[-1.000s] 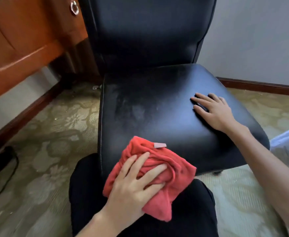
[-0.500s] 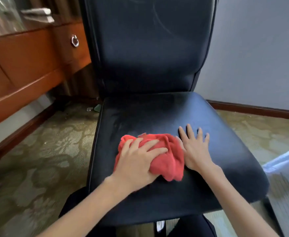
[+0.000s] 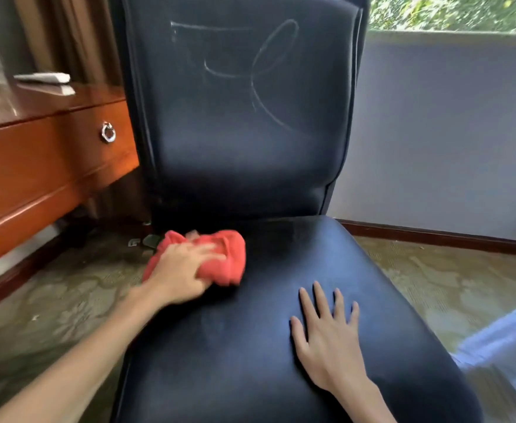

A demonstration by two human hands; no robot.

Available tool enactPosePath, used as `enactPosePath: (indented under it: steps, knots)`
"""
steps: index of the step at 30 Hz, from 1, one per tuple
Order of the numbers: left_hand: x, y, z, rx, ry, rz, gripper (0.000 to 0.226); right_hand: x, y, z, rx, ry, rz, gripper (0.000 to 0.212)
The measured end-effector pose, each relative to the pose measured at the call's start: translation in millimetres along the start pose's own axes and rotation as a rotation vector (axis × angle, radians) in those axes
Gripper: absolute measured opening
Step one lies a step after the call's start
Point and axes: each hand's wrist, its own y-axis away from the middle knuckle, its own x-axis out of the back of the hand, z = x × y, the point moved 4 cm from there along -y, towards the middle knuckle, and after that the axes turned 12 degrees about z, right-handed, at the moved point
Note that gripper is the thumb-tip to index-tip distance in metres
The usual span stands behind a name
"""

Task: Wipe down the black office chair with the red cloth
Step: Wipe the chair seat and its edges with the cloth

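Head view: pressing down on the red cloth (image 3: 223, 257) with the left hand (image 3: 183, 271), fingers laid over the bunched fabric and blurred with motion, so whether gripping or only pressing cannot be told. Sitting under that hand, at the back left corner of the seat of the black office chair (image 3: 265, 346), just in front of the backrest, with part of the cloth hanging past the seat's left edge. Resting flat on the seat toward the front right, the right hand (image 3: 327, 340), fingers straight and spread, holding nothing, palm down on the leather. Lying well apart from each other, the two hands, with bare black seat between them. Rising behind the left hand, the backrest, showing pale looping scratch marks (image 3: 262, 71) high on its face. Standing to the left of the left hand, a reddish wooden desk (image 3: 36, 166) with a metal ring pull (image 3: 108, 132) on its drawer front and white folded items (image 3: 44, 79) lying on its top. Spreading under and around the chair, a patterned greenish carpet (image 3: 52, 300). Running behind and to the right of the right hand, a grey wall (image 3: 449, 132) with a dark wooden skirting board (image 3: 433, 236). Showing at the far right edge, beyond the right hand, some pale blue-white fabric (image 3: 507, 355), too blurred to identify.
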Motion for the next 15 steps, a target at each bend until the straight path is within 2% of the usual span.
enactPosePath:
  steps: [2, 4, 5, 6, 7, 8, 10, 12, 13, 15]
  knots:
    - [0, 49, 44, -0.283, 0.047, -0.043, 0.067, 0, -1, 2, 0.009, 0.004, 0.05, 0.06]
    - [5, 97, 76, -0.398, 0.085, -0.029, 0.064, -1, -3, 7, 0.026, 0.003, 0.047, 0.059]
    - [2, 115, 83, -0.386, 0.053, -0.044, 0.06, -2, -4, 10, 0.024, -0.008, 0.037, 0.059]
    - [-6, 135, 79, -0.348, -0.042, -0.145, 0.06, -3, -5, 12, 0.022, -0.019, 0.031, 0.059]
    - [-11, 153, 71, -0.335, -0.14, -0.199, 0.07, -4, -7, 14, 0.025, -0.026, 0.027, 0.06]
    - [-9, 156, 64, -0.309, -0.18, -0.174, 0.075, -6, -8, 16, 0.035, -0.027, 0.026, 0.06]
    - [6, 137, 64, -0.37, -0.072, -0.041, 0.057, -5, -10, 19, 0.068, -0.028, 0.029, 0.06]
    - [13, 99, 49, -0.415, 0.038, 0.003, 0.058, -3, -10, 20, 0.091, -0.035, 0.022, 0.061]
    - [17, 74, 34, -0.352, 0.079, -0.017, 0.061, -2, -10, 19, 0.097, -0.038, 0.012, 0.062]
    - [12, 17, 1, -0.087, 0.097, -0.012, 0.059, 1, -8, 16, 0.097, -0.042, -0.012, 0.063]
